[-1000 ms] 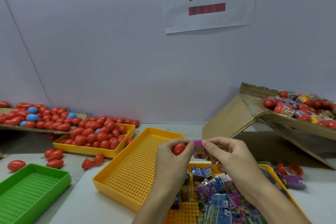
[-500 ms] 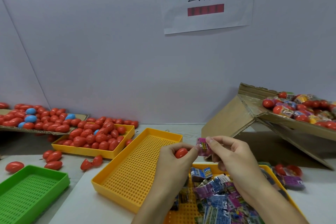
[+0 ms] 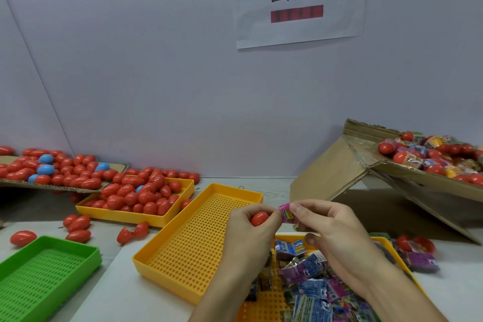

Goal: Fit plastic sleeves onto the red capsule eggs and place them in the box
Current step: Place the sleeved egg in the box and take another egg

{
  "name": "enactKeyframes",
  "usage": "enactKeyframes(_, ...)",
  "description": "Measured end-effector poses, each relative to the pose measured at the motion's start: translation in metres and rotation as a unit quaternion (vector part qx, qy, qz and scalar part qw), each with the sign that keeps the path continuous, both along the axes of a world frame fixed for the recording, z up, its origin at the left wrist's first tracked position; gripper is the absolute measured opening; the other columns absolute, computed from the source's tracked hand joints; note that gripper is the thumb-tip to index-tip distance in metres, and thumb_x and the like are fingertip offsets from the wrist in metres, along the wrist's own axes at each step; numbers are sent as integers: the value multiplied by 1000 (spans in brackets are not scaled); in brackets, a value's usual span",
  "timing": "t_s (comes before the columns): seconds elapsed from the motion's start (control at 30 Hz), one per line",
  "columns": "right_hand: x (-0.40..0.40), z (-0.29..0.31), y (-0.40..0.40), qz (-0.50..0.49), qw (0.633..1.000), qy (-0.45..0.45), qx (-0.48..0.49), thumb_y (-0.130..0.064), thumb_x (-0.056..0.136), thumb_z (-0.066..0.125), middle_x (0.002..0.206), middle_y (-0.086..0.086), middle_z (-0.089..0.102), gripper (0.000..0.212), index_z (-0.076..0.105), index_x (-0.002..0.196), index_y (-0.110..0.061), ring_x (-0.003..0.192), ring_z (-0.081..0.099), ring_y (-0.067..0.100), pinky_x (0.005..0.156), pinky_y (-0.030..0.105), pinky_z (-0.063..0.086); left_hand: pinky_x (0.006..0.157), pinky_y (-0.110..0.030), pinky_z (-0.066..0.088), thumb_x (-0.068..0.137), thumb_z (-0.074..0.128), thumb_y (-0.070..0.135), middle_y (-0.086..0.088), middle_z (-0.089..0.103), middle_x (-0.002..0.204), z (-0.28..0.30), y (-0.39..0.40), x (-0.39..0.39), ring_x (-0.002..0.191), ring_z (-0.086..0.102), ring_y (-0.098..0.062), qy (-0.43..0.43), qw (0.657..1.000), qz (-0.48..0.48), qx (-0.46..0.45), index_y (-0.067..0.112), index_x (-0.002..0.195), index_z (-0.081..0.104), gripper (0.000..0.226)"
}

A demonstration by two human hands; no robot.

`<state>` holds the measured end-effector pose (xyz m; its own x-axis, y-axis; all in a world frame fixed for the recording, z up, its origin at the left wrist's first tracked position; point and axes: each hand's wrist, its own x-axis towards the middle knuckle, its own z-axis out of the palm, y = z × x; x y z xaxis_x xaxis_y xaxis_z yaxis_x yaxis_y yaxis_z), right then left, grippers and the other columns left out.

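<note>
The left hand (image 3: 245, 227) grips a smooth, glossy red egg (image 3: 259, 218) in curled fingers, the egg's rounded end showing between thumb and forefinger. The right hand (image 3: 332, 232) pinches a small pink printed plastic sleeve (image 3: 287, 213) between thumb and forefinger; sleeve and egg sit just beside each other, and whether the sleeve's mouth already touches the egg cannot be told. Both hands hover above the near end of an empty yellow tray (image 3: 198, 238), a rectangular plastic piece with a perforated, grid-like floor and low walls. Beneath the right wrist a second yellow perforated tray (image 3: 264, 306) carries a loose heap of flat sleeves (image 3: 311, 285), crinkled film printed in blue, purple and pink. To the left a third yellow tray (image 3: 125, 214) is filled with bare red eggs (image 3: 141, 195), one blue egg among them; several more red eggs (image 3: 78, 227) lie scattered on the pale surface (image 3: 117, 282) before it. A green tray (image 3: 39, 274) with a slotted floor occupies the near left corner. Behind it a flat sheet of corrugated cardboard (image 3: 115, 167) bears further red eggs mixed with a few blue ones. At right, a tilted cardboard box (image 3: 337, 165), flaps open and rough-edged, contains sleeved eggs (image 3: 428, 157), red ends protruding from coloured wrappers. Two wrapped items (image 3: 418, 253) rest on the surface below the box. A white paper sign (image 3: 300, 0) with black characters and a red bar is fixed to the plain grey wall.
</note>
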<state>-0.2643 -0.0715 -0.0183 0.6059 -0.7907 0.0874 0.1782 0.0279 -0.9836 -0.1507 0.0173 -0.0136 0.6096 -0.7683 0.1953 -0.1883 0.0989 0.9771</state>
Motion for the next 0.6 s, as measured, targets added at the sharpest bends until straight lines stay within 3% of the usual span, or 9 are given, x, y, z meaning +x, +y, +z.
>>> enactKeyframes(0.23, 0, 0, 0, -25, 1000, 3, -4, -39, 67, 73, 73, 1, 70, 25, 80, 88, -26, 78, 60, 18, 62, 31, 45, 46, -15, 41, 87, 74, 27, 10, 54, 50, -4, -2, 3, 47, 47, -4, 0, 1000, 3, 3, 20, 70, 76, 18)
enactKeyframes(0.33, 0, 1, 0, -33, 999, 26, -9, -32, 79, 74, 75, 1, 72, 14, 79, 88, -23, 75, 62, 15, 64, 30, 47, 50, -16, 43, 86, 74, 30, 12, 56, 52, -4, -2, 3, 49, 51, -4, -1, 1000, 0, 8, 26, 72, 76, 15)
enactKeyframes(0.47, -3, -5, -5, -100, 993, 58, -22, -24, 92, 67, 60, -8, 69, 10, 77, 90, -21, 55, 59, -2, 52, 17, 43, 57, -25, 53, 87, 73, 27, 6, 62, 80, -6, -3, 4, 52, 54, -9, 38, 999, -25, 24, 26, 89, 71, 3)
enactKeyframes(0.6, -5, -9, -9, -151, 986, 64, -17, -22, 93, 66, 58, -13, 69, 8, 74, 90, -23, 61, 61, 3, 55, 20, 43, 70, -32, 57, 98, 55, 18, -4, 61, 92, -11, -7, 2, 59, 60, -2, 45, 996, -53, 49, 25, 112, 57, 16)
